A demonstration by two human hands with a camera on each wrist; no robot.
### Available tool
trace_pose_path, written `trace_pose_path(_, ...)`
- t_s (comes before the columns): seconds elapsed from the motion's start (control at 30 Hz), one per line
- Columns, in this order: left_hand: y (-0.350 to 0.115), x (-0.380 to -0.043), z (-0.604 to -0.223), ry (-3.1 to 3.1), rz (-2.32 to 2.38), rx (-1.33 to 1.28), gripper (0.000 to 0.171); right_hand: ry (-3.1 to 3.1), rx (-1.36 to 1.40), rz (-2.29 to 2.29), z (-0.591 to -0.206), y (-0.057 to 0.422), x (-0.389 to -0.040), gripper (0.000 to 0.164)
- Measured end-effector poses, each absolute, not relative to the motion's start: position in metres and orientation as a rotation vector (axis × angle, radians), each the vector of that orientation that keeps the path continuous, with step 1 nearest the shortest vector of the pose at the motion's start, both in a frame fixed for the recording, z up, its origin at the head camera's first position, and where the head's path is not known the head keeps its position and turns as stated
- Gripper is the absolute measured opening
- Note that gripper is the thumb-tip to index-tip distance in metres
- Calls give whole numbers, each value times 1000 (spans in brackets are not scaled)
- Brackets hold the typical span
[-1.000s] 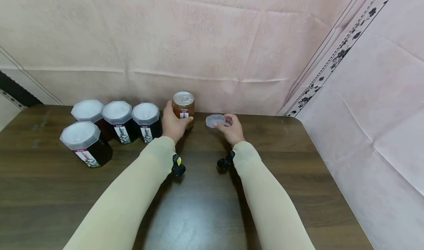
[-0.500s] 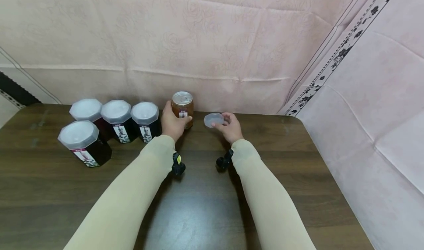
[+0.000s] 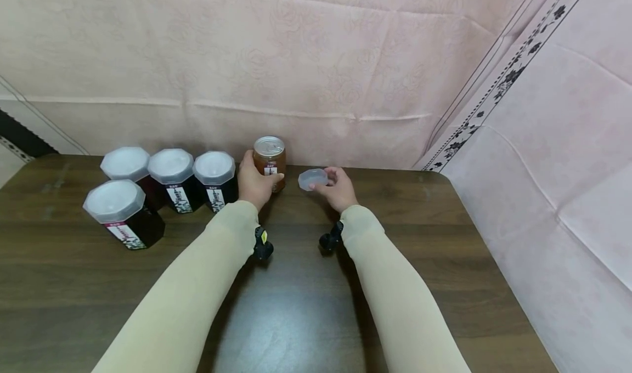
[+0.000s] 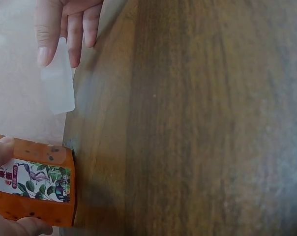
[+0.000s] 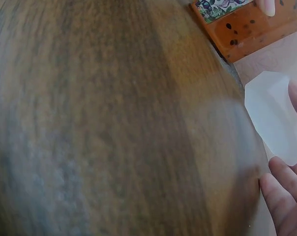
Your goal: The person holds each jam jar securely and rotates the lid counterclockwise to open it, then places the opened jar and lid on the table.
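My left hand (image 3: 254,184) grips an upright jar (image 3: 270,156) by its side. Amber-orange contents with dark specks fill the jar, and a silver ring-pull top covers it. Its leafy printed label (image 4: 40,182) shows in the left wrist view between thumb and fingers. To the right, my right hand (image 3: 339,191) pinches a translucent white plastic lid (image 3: 312,179) with angled sides, held tilted and apart from the jar. From the right wrist view the lid (image 5: 271,115) sits between the thumb and fingers, close to the jar (image 5: 252,34).
Several dark jars with white angular lids stand at the left; one (image 3: 123,214) is nearer the front, the others, such as this jar (image 3: 215,178), line up at the back. A pink patterned cloth (image 3: 316,60) hangs behind the wooden table (image 3: 276,312).
The right hand has shifted slightly left with the lid, toward the jar. The left hand keeps its hold on the jar; the whole view has drifted a little.
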State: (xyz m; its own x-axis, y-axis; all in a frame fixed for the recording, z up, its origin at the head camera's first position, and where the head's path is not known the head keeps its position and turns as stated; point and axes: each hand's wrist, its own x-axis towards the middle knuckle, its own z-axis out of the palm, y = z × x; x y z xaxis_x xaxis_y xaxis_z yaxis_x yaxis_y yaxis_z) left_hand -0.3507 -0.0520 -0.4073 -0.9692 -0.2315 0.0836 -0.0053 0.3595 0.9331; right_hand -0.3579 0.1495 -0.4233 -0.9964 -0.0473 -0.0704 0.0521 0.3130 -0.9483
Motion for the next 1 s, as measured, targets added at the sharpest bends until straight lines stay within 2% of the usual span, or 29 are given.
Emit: trace_pose_path(1.0,-50,-345,-396,-2532,-1638,285,82,2612,-19,-1478,-419,149,-368,57)
